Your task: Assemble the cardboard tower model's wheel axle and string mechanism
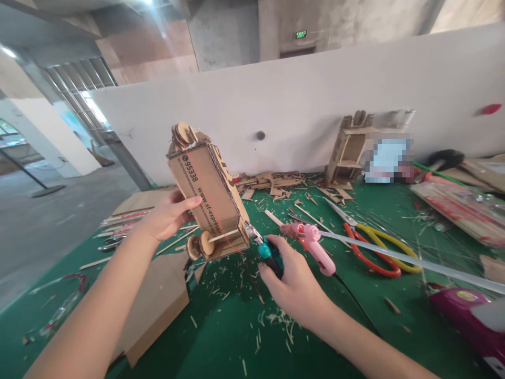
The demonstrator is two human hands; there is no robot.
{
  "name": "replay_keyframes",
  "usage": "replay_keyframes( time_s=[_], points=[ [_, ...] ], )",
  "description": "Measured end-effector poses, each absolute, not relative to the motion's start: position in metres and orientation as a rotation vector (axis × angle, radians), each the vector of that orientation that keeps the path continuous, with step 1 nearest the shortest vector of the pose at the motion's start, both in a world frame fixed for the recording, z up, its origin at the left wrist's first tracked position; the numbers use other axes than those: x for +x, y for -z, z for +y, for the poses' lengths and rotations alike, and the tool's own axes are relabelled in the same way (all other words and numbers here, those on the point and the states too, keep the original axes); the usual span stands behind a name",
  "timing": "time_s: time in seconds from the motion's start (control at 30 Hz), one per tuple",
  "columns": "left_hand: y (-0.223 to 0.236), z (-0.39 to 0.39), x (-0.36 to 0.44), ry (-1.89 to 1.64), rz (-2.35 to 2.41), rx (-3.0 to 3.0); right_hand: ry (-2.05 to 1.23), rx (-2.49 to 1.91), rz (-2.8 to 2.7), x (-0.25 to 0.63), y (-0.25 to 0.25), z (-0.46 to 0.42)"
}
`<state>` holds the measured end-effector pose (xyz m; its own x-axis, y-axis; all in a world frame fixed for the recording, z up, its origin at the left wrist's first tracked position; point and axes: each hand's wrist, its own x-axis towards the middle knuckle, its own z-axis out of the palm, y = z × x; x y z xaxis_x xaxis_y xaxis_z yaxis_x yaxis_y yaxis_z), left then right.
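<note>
Though aslant in left hand (169, 215), cardboard box (214, 190) legible: "95338", "www.sf-express".

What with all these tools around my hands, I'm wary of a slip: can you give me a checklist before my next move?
1. Left hand has a hold on the box: ok, it grips the printed body from the side.
2. Right hand grips the pliers: ok, closed around the handles.
3. Pliers bite the right spot: cannot tell; the tips are at the box's lower edge, the contact unclear.
4. Wire clear of the pliers: cannot tell; it hangs close by.
5. Glue gun well away: not ok, it lies near the right hand.
6. Scissors away from both hands: ok, they lie beyond the glue gun.
</note>
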<state>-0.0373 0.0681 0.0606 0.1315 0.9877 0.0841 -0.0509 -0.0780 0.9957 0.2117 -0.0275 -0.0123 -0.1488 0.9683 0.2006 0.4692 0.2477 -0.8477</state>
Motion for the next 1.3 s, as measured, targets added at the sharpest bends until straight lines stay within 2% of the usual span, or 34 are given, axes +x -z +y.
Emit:
replay_keyframes(
  time_s=[0.63, 1.0, 1.3],
  points=[
    [-0.046, 0.077, -0.045, -1.069, 1.071, 1.261, -0.706, -1.378, -1.753, 0.207, 0.018, -0.020],
    [-0.051, 0.082, -0.073, -1.002, 1.221, 1.249, -0.932, -1.256, -1.702, 0.190, 0.005, -0.003],
    [-0.052, 0.082, -0.076, -1.116, 1.207, 1.288, -1.015, -1.207, -1.660, 0.198, -0.001, -0.007]
  ],
)
